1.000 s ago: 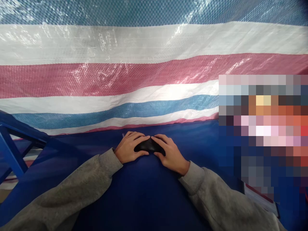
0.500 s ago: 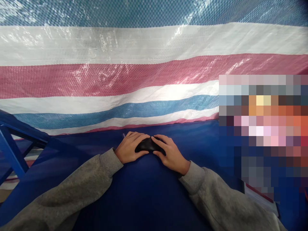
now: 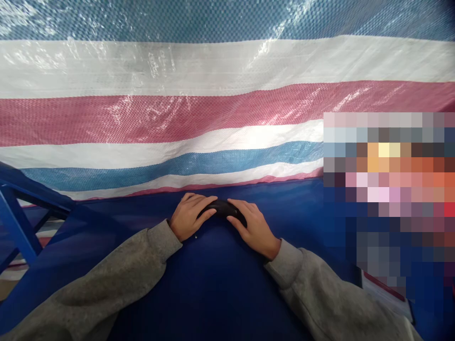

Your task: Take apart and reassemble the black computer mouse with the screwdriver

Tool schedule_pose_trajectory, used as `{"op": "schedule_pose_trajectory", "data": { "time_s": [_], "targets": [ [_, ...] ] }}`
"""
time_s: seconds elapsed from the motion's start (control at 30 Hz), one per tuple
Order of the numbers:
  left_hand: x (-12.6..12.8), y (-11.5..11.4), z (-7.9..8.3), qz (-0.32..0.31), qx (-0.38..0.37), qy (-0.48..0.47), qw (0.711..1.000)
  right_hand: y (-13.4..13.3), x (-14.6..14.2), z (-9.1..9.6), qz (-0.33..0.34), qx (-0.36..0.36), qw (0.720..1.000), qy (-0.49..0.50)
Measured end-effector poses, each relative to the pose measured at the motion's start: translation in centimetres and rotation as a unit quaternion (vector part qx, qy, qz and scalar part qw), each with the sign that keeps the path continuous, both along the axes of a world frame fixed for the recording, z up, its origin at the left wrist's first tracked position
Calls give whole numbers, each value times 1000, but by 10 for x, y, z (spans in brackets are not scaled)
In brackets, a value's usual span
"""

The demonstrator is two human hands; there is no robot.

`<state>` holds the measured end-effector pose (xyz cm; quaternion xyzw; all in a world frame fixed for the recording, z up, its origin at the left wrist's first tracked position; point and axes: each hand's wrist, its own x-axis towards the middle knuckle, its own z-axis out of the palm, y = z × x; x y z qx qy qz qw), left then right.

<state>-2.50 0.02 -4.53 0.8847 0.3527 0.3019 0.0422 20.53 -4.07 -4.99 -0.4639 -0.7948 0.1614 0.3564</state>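
A small black rounded object rests on the dark blue table top near its far edge. My left hand wraps its fingers over the object's left end. My right hand grips the right end, fingers curled over the top. Both arms wear grey sleeves. What the black object is I cannot make out.
A striped red, white and blue woven tarp hangs right behind the table. A blue metal frame stands at the left. A blurred patch covers the right side, with a white-edged thing below it.
The black object has shifted slightly away from me, and both hands have closed more tightly over it.
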Motion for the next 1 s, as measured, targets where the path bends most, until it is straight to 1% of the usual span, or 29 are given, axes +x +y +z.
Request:
{"op": "schedule_pose_trajectory", "data": {
  "time_s": [0.13, 0.23, 0.3, 0.4, 0.47, 0.5, 0.53, 0.6, 0.63, 0.67, 0.7, 0.77, 0.83, 0.93, 1.0],
  "targets": [
    [1, 0, -1, 16, 12, -12, 1000, 2, 0, 1, -36, -10, 999, 14],
    [2, 0, -1, 36, -5, -5, 999, 2, 0, 0, -45, -23, 999, 6],
    [3, 0, 1, 50, -16, 1, 999, 2, 0, 0, -31, -14, 999, -7],
    [2, 3, 10, 81, -9, 1, 997, 1, -1, -2, 15, 9, 999, -38],
    [-1, 5, 18, 135, 3, 16, 991, 1, -1, -3, 33, 16, 998, -55],
    [-3, 7, 23, 175, 9, 40, 984, 1, -1, -3, 35, 16, 998, -58],
    [-5, 9, 27, 228, 11, 76, 971, 1, -1, -4, 34, 15, 998, -59],
    [-9, 12, 32, 323, -7, 167, 932, 2, 0, -3, 32, 12, 998, -56],
    [-11, 13, 33, 348, -22, 208, 914, 2, 0, -3, 32, 11, 998, -56],
    [-13, 14, 33, 356, -38, 240, 902, 2, 0, -3, 32, 10, 998, -56],
    [-15, 15, 32, 352, -55, 262, 897, 2, 0, -3, 33, 8, 998, -56],
    [-17, 16, 28, 331, -84, 284, 896, 2, 0, -3, 33, 7, 998, -55],
    [-20, 19, 25, 315, -105, 281, 900, 2, 0, -3, 34, 9, 998, -54],
    [-25, 25, 24, 303, -126, 231, 916, 2, 0, -3, 31, 16, 998, -55],
    [-27, 28, 28, 281, -132, 162, 937, 3, 0, -3, 30, 17, 998, -58]
  ]
}}
